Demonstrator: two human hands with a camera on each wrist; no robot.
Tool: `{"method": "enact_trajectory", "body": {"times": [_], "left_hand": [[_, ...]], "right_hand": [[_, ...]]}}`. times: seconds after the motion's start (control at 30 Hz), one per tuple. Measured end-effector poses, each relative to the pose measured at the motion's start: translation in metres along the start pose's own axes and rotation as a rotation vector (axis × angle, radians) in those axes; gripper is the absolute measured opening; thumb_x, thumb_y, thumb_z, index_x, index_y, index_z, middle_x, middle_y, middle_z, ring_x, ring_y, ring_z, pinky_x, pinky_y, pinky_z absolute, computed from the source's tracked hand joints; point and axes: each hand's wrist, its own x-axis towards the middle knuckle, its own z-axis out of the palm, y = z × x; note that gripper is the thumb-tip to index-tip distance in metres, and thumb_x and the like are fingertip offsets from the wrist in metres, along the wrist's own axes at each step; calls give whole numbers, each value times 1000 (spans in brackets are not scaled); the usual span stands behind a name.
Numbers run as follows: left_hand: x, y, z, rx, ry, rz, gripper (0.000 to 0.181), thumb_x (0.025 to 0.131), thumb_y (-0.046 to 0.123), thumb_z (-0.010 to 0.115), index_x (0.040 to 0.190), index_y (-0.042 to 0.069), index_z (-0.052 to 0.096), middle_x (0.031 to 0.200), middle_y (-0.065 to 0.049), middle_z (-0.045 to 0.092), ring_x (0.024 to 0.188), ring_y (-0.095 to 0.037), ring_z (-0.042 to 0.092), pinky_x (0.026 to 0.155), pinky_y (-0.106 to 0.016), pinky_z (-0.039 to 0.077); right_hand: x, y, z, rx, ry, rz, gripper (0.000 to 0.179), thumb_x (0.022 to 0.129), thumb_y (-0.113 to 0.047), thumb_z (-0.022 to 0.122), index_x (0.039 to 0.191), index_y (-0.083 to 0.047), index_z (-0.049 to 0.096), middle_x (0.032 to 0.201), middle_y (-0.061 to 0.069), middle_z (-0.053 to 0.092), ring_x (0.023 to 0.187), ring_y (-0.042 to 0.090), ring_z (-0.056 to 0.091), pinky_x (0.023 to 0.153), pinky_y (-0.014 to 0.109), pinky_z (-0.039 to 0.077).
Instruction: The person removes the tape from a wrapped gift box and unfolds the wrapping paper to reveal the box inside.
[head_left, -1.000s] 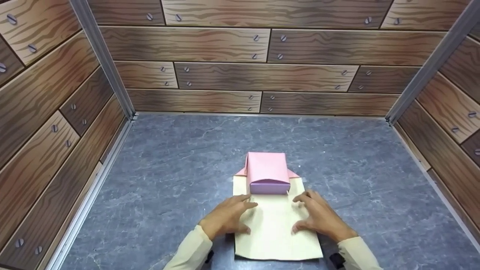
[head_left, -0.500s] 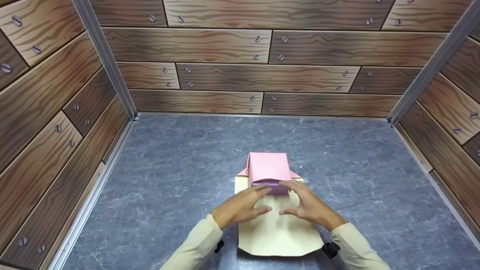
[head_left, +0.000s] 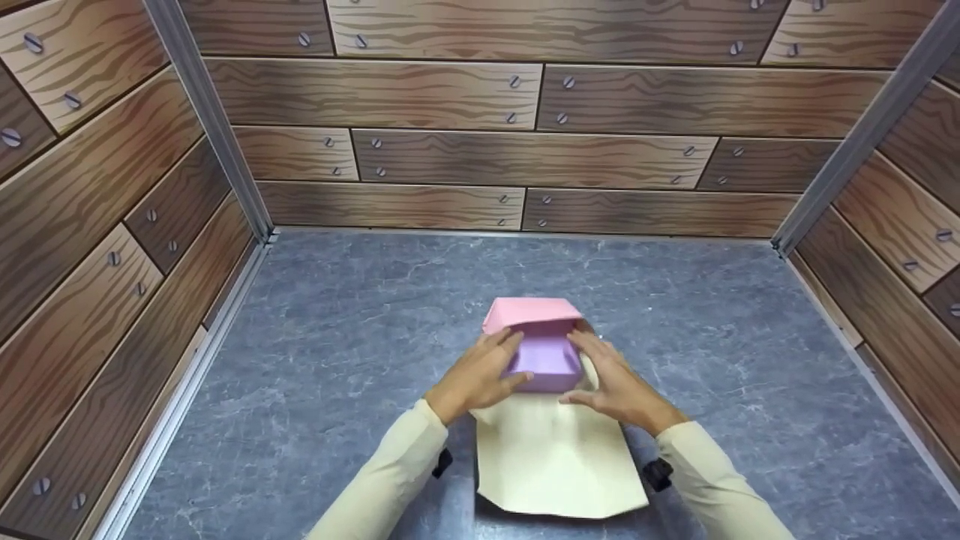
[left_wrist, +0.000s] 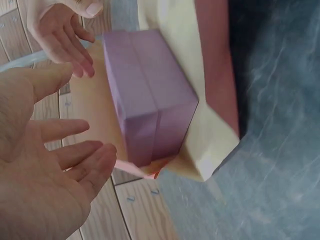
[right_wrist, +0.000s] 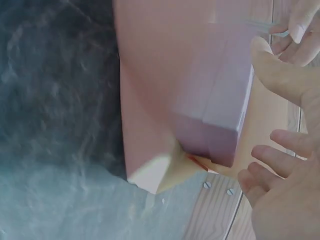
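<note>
A small purple box [head_left: 545, 381] stands on a long cream sheet [head_left: 559, 465] with a pink outer side. The sheet's far end rises behind the box as a pink flap [head_left: 532, 309], leaving the purple inside in sight. My left hand [head_left: 478, 379] is at the box's left, fingers spread and thumb pointing inward. Opposite it, my right hand [head_left: 619, 386] has its fingers loosely bent near the flap's right edge. Both wrist views show a gap between the near hand and the purple box [left_wrist: 150, 95]. Whether fingertips touch the flap, I cannot tell.
A grey marbled tabletop [head_left: 360, 337] spreads around the sheet. Wood-patterned panels [head_left: 435, 154] close off the back and both sides, with metal rails [head_left: 210, 112] at the corners. The sheet's near end [head_left: 562, 502] has angled corners.
My hands have moved forward from above the cream sheet to both sides of the box. The pink flap, earlier lying over the box, has lifted and shows the purple inside.
</note>
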Motion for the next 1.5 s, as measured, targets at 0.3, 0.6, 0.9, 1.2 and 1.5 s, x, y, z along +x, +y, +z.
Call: {"method": "enact_trajectory", "body": {"times": [0.3, 0.6, 0.9, 1.2, 1.5], "left_hand": [[27, -16, -14, -177, -1, -46, 70, 104, 26, 56, 156, -8, 24, 162, -22, 29, 150, -33, 27, 124, -40, 21], [47, -30, -17, -496, 54, -111, 76, 105, 15, 49, 160, -1, -1, 157, -31, 31, 146, -39, 33, 122, -46, 23], [66, -36, -17, -639, 140, -212, 78, 104, 11, 45, 160, 2, -8, 152, -37, 34, 142, -42, 38, 118, -48, 32], [82, -45, -7, -759, 165, -313, 77, 103, 3, 44, 160, 1, -9, 91, -8, 53, 74, -18, 55, 73, -32, 53], [83, -61, 1, -634, 186, -335, 69, 99, 6, 42, 159, -3, 9, 156, -33, 33, 147, -36, 32, 123, -43, 21]], "right_hand": [[28, 9, -14, -16, 7, 7, 104, 72, -23, 90, 152, 9, 32, 161, 29, 22, 151, 47, 11, 119, 66, 10], [51, 25, -17, -50, 91, -32, 82, 80, -20, 85, 144, 12, 44, 155, 32, 33, 148, 49, 20, 120, 63, 15], [71, 29, -13, -91, 214, -42, 38, 95, 10, 54, 133, 12, 56, 140, 30, 54, 131, 45, 45, 115, 56, 34], [82, 43, -1, -69, 274, -35, 26, 97, 6, 57, 122, 12, 64, 109, 23, 58, 103, 39, 58, 95, 51, 50], [82, 57, 6, 14, 202, 41, 29, 96, 11, 48, 123, 16, 58, 108, 27, 68, 107, 42, 66, 97, 52, 52]]}}
